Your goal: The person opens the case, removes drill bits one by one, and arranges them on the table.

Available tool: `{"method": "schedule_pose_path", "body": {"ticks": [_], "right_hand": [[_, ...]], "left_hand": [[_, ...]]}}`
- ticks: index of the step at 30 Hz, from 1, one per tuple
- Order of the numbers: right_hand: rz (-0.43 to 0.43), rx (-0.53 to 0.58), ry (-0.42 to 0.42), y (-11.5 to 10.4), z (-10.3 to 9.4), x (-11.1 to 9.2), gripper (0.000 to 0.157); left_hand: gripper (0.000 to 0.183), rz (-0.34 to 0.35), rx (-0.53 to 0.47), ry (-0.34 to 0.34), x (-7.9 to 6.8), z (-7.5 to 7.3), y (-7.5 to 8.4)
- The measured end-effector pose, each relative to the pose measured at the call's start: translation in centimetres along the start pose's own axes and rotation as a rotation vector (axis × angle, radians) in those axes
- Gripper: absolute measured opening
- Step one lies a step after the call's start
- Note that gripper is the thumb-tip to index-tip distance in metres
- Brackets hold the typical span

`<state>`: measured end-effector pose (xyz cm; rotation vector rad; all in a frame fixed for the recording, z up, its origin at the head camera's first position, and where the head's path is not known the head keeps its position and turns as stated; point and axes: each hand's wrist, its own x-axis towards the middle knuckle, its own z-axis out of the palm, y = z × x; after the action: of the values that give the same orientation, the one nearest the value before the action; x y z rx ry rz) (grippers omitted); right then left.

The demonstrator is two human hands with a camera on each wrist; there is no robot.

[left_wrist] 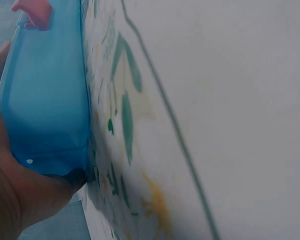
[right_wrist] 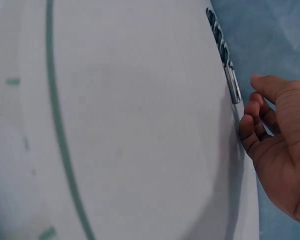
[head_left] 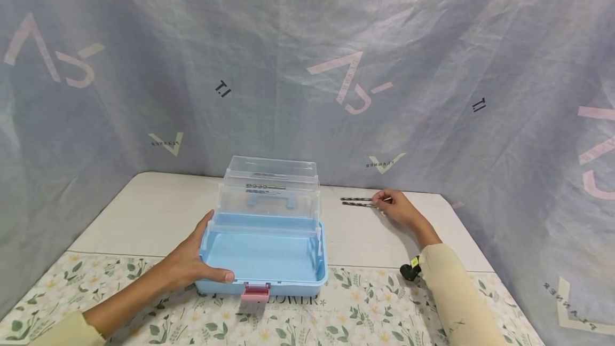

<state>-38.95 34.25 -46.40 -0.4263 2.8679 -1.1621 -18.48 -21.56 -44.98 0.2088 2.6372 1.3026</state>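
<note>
While box point(head_left: 261, 255) tops floral/wht tbl point(head_left: 365, 244), gry drape point(head_left: 269, 68) hangs behind.

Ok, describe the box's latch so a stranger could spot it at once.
On the table, find the blue box. The latch sits about midway along its near side. It is pink, so it stands out against the blue box around it.

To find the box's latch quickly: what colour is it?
The latch is pink, seen best in the head view.
</note>
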Motion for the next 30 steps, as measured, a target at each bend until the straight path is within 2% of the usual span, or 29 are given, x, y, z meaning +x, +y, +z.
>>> {"method": "schedule_pose_path", "body": {"ticks": [4, 10, 16, 21, 30], "right_hand": [[-0.004, 0.020, 0.004, -1.0, -0.1, 0.1, 0.029], [-0.062, 0.079, -0.026, -3.7, 0.0, 0.5, 0.033], [-0.147, 0.121, -0.062, -7.1, 0.8, 1.3, 0.035], [-0.204, 0.106, -0.067, -10.4, 1.7, 1.9, 0.033], [-0.288, 0.097, -0.078, -15.6, 3.2, 3.3, 0.035]], "left_hand": [[0.166, -0.006, -0.007, -0.007, 0.0, 0.0, 0.0], [0.166, -0.011, -0.018, -0.015, 0.0, -0.1, 0.0], [0.167, 0.009, -0.030, -0.006, 0.0, 0.0, 0.0], [0.166, 0.016, -0.025, -0.002, -0.1, 0.0, 0.1], [0.165, -0.007, -0.038, -0.025, -0.1, -0.2, 0.0]]}}
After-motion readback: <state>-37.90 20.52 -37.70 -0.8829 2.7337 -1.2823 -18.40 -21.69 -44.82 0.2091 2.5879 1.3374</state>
